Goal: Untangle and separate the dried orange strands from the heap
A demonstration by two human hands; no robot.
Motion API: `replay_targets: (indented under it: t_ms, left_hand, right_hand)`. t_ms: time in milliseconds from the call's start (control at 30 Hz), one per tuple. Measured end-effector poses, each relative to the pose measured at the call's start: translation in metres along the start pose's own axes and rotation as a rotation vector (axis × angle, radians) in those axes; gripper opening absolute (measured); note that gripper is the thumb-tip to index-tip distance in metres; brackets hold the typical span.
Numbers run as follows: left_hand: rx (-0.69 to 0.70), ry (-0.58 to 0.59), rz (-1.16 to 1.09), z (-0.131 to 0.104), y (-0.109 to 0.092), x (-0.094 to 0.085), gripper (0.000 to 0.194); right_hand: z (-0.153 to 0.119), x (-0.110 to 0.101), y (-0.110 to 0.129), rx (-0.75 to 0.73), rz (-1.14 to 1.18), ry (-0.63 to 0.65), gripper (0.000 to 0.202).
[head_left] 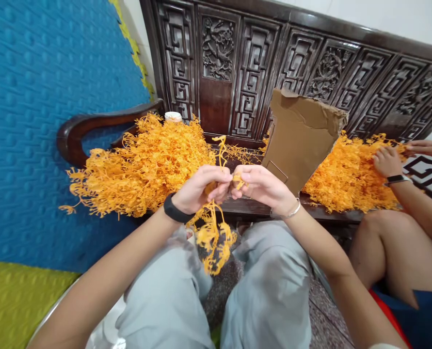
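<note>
My left hand [211, 183] and my right hand [256, 186] meet in front of me above my knees, fingertips almost touching. Pinched in the left fingers is an orange plastic strand [214, 237], whose frilly end dangles between my legs while a thin tip sticks up above the hand. Between my right thumb and fingers sits a small orange piece [238, 181]; whether it joins the strand is hidden by the fingers. Behind my left hand spreads a large heap of similar orange strands [157, 165] on the dark wooden bench [245, 206].
A cardboard piece [303, 140] stands upright on the bench. Right of it lies another orange heap [350, 179], where a co-worker's hands [388, 161] work. A white-topped container [173, 117] is behind the left heap. Blue foam mat [37, 97] covers the left side, beside the curved armrest [70, 140].
</note>
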State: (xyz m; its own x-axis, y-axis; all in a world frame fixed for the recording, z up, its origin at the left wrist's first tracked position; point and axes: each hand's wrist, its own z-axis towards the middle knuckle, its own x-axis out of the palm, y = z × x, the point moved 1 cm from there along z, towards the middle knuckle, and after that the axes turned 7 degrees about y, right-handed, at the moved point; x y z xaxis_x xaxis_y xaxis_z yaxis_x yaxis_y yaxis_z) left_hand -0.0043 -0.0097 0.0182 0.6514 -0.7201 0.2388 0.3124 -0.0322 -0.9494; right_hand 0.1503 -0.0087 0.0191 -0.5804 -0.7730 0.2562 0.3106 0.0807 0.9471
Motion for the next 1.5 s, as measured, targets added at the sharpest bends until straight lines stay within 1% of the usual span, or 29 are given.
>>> replay_targets:
  t_ms: [100, 200, 300, 367, 467, 600, 700, 767, 833, 900, 933, 1000, 1067, 1133, 1200, 1233, 1267, 1300, 1367, 1400, 1500]
  left_hand:
    - [-0.002, -0.001, -0.087, 0.003, 0.0, 0.002, 0.033]
    - [-0.003, 0.016, -0.129, 0.004, 0.001, 0.002, 0.032]
    - [0.009, 0.046, -0.151, 0.006, 0.002, 0.0, 0.033]
    - [0.011, 0.037, -0.152, 0.007, 0.003, 0.0, 0.034]
    - [0.011, -0.033, -0.18, 0.01, 0.004, 0.002, 0.033]
    - [0.045, -0.137, -0.261, 0.014, 0.005, 0.005, 0.034]
    - [0.027, -0.173, -0.258, 0.016, 0.005, 0.004, 0.038]
    - [0.02, -0.181, -0.23, 0.015, 0.004, 0.003, 0.042]
    - [0.074, -0.223, -0.198, 0.014, 0.001, 0.0, 0.046]
    - [0.17, -0.279, -0.171, 0.011, -0.005, -0.002, 0.048]
    - [0.209, -0.299, -0.155, 0.01, -0.008, -0.002, 0.048]
    - [0.228, -0.294, -0.106, 0.009, -0.012, 0.001, 0.048]
    - [0.198, -0.25, -0.049, 0.01, -0.014, 0.005, 0.047]
    - [0.176, -0.177, -0.008, 0.012, -0.011, 0.008, 0.044]
    - [0.166, -0.097, 0.057, 0.015, -0.005, 0.008, 0.038]
    - [0.148, -0.065, 0.115, 0.017, -0.001, 0.008, 0.034]
    - [0.123, -0.051, 0.184, 0.019, 0.003, 0.006, 0.03]
    - [0.088, -0.042, 0.249, 0.02, 0.006, 0.004, 0.027]
    - [0.02, -0.035, 0.353, 0.022, 0.012, -0.001, 0.026]
    - [-0.007, -0.031, 0.39, 0.023, 0.014, -0.004, 0.027]
    - [-0.058, -0.043, 0.456, 0.025, 0.019, -0.012, 0.027]
  right_hand:
    - [0.001, 0.006, -0.004, -0.05, 0.04, -0.014, 0.019]
    - [0.001, 0.011, -0.009, -0.085, 0.046, -0.064, 0.025]
    - [0.0, 0.014, -0.012, -0.097, 0.035, -0.109, 0.029]
    - [0.0, 0.014, -0.014, -0.093, 0.024, -0.139, 0.029]
    - [0.001, 0.009, -0.018, -0.1, 0.032, -0.188, 0.029]
    - [0.004, 0.002, -0.022, -0.142, 0.03, -0.226, 0.028]
    - [0.004, 0.005, -0.023, -0.111, -0.015, -0.288, 0.029]
    - [0.003, 0.009, -0.021, -0.102, -0.042, -0.302, 0.028]
    - [0.002, 0.013, -0.017, -0.144, -0.062, -0.307, 0.027]
    - [0.0, 0.014, -0.011, -0.235, -0.091, -0.344, 0.026]
    - [-0.001, 0.013, -0.008, -0.278, -0.115, -0.381, 0.025]
    - [-0.002, 0.007, -0.002, -0.322, -0.199, -0.48, 0.024]
    - [-0.004, -0.005, 0.004, -0.305, -0.321, -0.575, 0.027]
    - [-0.004, -0.023, 0.008, -0.275, -0.432, -0.623, 0.032]
    - [-0.002, -0.047, 0.011, -0.273, -0.494, -0.621, 0.031]
    - [0.0, -0.062, 0.011, -0.277, -0.505, -0.619, 0.028]
    - [0.002, -0.076, 0.01, -0.26, -0.509, -0.617, 0.023]
    - [0.004, -0.092, 0.009, -0.228, -0.51, -0.641, 0.02]
    - [0.01, -0.121, 0.003, -0.073, -0.519, -0.734, 0.016]
    - [0.013, -0.134, -0.001, 0.049, -0.524, -0.798, 0.015]
    - [0.019, -0.166, -0.015, 0.191, -0.572, -0.908, 0.008]
